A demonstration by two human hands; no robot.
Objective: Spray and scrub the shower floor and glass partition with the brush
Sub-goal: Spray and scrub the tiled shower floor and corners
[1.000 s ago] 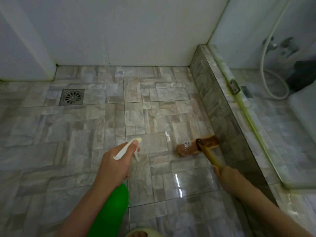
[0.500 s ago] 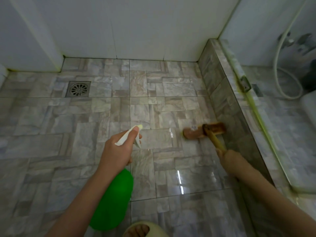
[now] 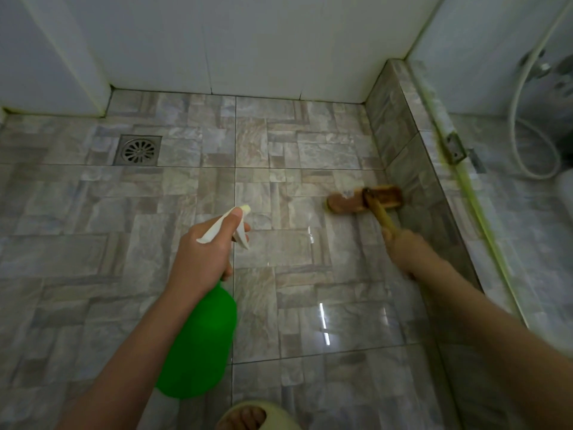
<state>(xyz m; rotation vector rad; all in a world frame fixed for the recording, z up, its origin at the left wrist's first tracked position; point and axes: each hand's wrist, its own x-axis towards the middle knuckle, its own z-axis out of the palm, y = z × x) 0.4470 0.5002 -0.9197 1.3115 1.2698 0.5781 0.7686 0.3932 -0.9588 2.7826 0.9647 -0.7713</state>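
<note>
Shower floor (image 3: 294,321) gleams beneath you, where your left hand (image 3: 201,259) grips the green spray bottle (image 3: 198,346), nozzle forward for aiming, and farther off your right hand (image 3: 400,249), blurred, clasps the brush (image 3: 366,200) by its handle, bristles down on tile beside the curb (image 3: 412,181).

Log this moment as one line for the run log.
step: floor scrub | left hand: holds green spray bottle | right hand: grips brush handle | brush head on floor beside tiled curb

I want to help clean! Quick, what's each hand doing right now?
Left hand: holding the green spray bottle.
Right hand: holding the brush by its handle.
</note>
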